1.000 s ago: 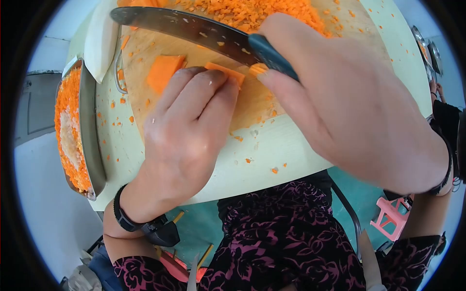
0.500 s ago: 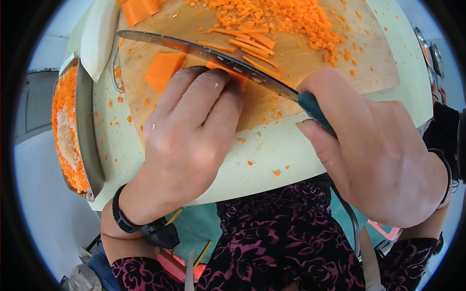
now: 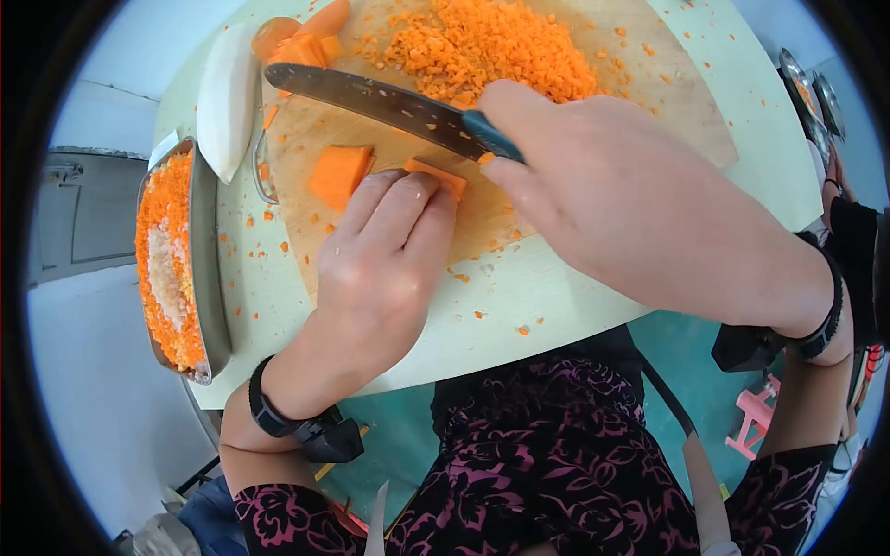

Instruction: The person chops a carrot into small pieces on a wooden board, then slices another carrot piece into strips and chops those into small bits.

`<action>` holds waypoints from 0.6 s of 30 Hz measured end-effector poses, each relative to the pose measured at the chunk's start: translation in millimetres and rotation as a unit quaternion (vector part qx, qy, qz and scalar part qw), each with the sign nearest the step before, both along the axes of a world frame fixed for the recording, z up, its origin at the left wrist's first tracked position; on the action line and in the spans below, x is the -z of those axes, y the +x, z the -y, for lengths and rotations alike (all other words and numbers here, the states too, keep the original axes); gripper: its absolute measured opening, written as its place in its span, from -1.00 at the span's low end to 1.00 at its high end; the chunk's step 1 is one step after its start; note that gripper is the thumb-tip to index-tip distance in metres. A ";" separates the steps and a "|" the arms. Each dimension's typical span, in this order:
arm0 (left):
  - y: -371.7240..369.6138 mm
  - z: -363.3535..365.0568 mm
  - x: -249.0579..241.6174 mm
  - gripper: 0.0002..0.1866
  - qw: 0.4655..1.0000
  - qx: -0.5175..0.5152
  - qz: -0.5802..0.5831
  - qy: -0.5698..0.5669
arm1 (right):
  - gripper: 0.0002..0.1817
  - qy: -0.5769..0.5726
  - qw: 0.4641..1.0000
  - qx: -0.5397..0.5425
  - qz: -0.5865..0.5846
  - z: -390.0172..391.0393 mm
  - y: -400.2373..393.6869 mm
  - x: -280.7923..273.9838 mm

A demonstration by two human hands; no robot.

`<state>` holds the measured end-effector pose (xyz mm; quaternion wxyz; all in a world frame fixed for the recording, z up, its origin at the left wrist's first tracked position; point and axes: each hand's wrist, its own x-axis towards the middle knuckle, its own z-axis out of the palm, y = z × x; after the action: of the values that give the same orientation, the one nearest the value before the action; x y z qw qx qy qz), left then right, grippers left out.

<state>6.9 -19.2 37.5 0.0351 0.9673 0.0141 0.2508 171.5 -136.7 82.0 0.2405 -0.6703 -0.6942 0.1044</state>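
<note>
My left hand (image 3: 385,264) presses its bent fingertips on a piece of carrot (image 3: 438,176) on the wooden cutting board (image 3: 278,167). My right hand (image 3: 612,176) grips the dark green handle of a kitchen knife (image 3: 380,104). Its broad blade, flecked with carrot bits, points left and lies beyond my left fingertips, apart from the carrot piece. Left of those fingers rests a carrot chunk (image 3: 339,176). A heap of diced carrot (image 3: 491,46) spreads behind the blade, partly hidden by my right hand.
A peeled white radish-like vegetable (image 3: 225,102) and a metal tray (image 3: 211,278) of diced carrot and pale bits stand at left. More carrot pieces (image 3: 301,46) lie at the board's far left. Another person's arm (image 3: 848,222) shows at right, near metal bowls (image 3: 825,102).
The knife has moved from beside my left fingertips to farther back, toward the diced heap. The thin carrot slices seen before are now out of sight. The whole view has shifted slightly.
</note>
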 end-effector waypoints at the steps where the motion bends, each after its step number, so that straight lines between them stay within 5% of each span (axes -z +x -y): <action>1: -0.5 0.6 1.9 -0.66 1.000 -0.001 0.004 -0.006 | -0.83 -0.011 1.000 0.013 -0.005 2.4 -0.7 -2.3; 6: -0.6 1.3 4.0 -0.67 1.000 -0.004 0.013 0.002 | -0.77 -0.129 0.991 0.032 -0.019 18.0 -12.9 -20.7; 18: 0.5 0.6 4.2 -0.68 1.000 -0.011 0.011 0.008 | -0.74 -0.126 0.992 0.007 -0.020 25.1 -10.7 -15.9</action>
<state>7.3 -19.8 33.3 0.0250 0.9644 0.0227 0.2622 160.8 -161.8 98.0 0.1688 -0.6981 -0.6655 0.2032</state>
